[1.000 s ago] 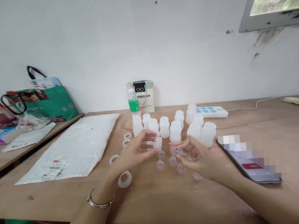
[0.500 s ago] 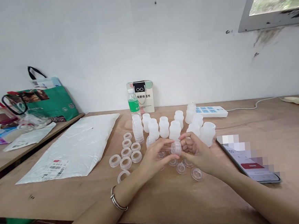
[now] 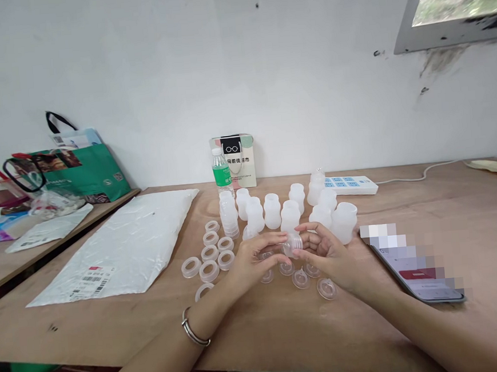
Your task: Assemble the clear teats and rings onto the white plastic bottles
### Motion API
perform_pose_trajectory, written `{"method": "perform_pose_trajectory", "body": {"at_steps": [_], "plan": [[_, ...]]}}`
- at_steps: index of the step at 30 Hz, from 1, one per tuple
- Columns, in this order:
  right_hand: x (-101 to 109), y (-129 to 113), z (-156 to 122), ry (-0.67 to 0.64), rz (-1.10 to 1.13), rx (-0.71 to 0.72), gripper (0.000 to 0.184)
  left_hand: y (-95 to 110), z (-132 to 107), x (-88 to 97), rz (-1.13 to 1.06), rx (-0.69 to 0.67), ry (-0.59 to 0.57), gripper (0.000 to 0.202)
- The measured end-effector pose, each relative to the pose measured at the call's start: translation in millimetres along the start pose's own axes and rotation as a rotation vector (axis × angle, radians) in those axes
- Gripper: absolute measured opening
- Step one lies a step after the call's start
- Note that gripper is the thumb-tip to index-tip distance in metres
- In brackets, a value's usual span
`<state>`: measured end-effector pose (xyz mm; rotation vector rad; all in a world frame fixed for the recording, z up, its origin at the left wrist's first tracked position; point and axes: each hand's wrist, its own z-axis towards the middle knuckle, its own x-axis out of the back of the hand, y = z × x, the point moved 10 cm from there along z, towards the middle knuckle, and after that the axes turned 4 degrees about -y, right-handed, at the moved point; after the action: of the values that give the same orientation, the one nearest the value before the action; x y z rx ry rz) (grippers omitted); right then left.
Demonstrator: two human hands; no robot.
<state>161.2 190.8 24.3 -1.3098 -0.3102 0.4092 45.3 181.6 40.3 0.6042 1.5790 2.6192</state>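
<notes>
Between my two hands is a small clear plastic piece, rounded with ribs (image 3: 294,244), perhaps a cap or several nested ones. My left hand (image 3: 254,261) grips its left side, thumb below and fingers above. On the opposite side, my right hand (image 3: 329,255) pinches it with thumb and fingers. Under and in front of my hands lie several clear discs with raised centres (image 3: 300,279). Frosted waisted bottles (image 3: 272,211) stand upright behind them. To the left are several translucent rings (image 3: 209,271), one partly covered by my left forearm.
A white plastic mailer (image 3: 128,247) lies on the left of the wooden table (image 3: 329,340). A phone (image 3: 414,270) is at right. At the back stand a green-labelled water bottle (image 3: 222,173), a paper bag (image 3: 247,163) and a power strip (image 3: 356,185).
My right thumb and fingers have come further around the clear piece, which has turned slightly. My left thumb has moved back a little from its front. The other things stay put.
</notes>
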Motion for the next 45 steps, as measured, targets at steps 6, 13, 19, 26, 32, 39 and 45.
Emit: {"method": "perform_pose_trajectory", "body": {"at_steps": [6, 13, 19, 26, 32, 39, 45], "plan": [[7.0, -17.4, -7.5, 0.113, -0.313, 0.135, 0.028, -4.2, 1.6, 3.8, -0.125, 0.034, 0.072, 0.013], [-7.3, -34.0, -12.4, 0.050, -0.407, 0.235, 0.034, -12.6, 3.3, -4.0, -0.373, 0.118, 0.035, 0.030], [-13.4, -62.6, -20.2, 0.130, -0.730, 0.362, 0.025, -12.2, 2.3, -19.5, -0.549, 0.192, -0.105, 0.027], [-21.7, -66.6, -26.6, 0.094, -0.747, 0.438, 0.026, -19.0, 1.1, -20.4, -0.581, 0.236, -0.085, 0.034], [-17.5, -69.1, -26.6, 0.125, -0.774, 0.433, 0.024, -17.9, 0.7, -24.0, -0.582, 0.231, -0.106, 0.037], [-10.7, -64.6, -21.1, 0.127, -0.693, 0.378, 0.022, -16.9, 0.2, -22.2, -0.584, 0.181, -0.102, 0.032], [-14.2, -61.7, -21.3, 0.052, -0.620, 0.384, 0.024, -21.6, 0.7, -22.4, -0.593, 0.168, -0.151, 0.030]]}}
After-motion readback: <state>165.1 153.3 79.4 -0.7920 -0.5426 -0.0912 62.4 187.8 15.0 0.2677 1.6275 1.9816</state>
